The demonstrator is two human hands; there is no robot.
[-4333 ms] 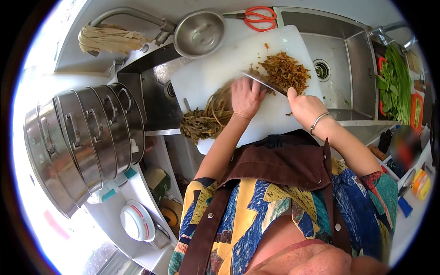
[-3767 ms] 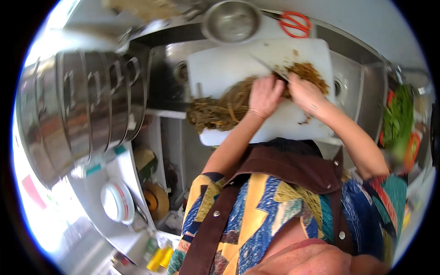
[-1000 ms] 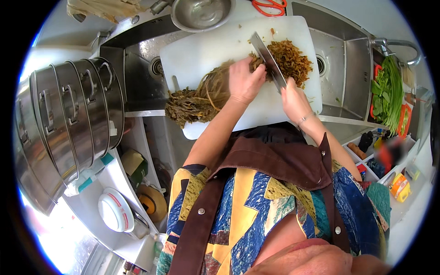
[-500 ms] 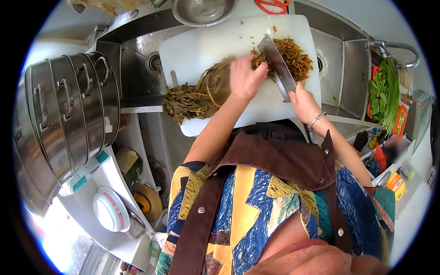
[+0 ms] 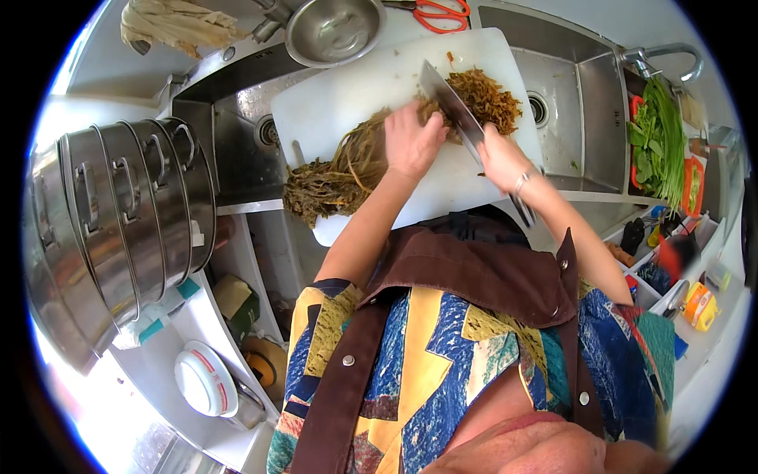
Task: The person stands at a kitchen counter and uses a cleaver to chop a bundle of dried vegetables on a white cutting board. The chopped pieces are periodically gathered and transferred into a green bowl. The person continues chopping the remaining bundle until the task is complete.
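Right hand (image 5: 501,158) closed round cleaver (image 5: 452,110), blade laid slantwise across white cutting board (image 5: 347,95). Left hand (image 5: 412,142) pressed flat, fingers curled, on bundle of brownish greens (image 5: 339,170), stems lengthwise toward chopped pile (image 5: 485,99). Beyond board, empty metal bowl (image 5: 334,29), red scissors (image 5: 438,13). Sink (image 5: 580,118) at right, stacked steamers (image 5: 118,229) at left.

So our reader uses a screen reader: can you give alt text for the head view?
A person's right hand holds a cleaver over brownish greens that the left hand pins to a white cutting board across a steel sink.
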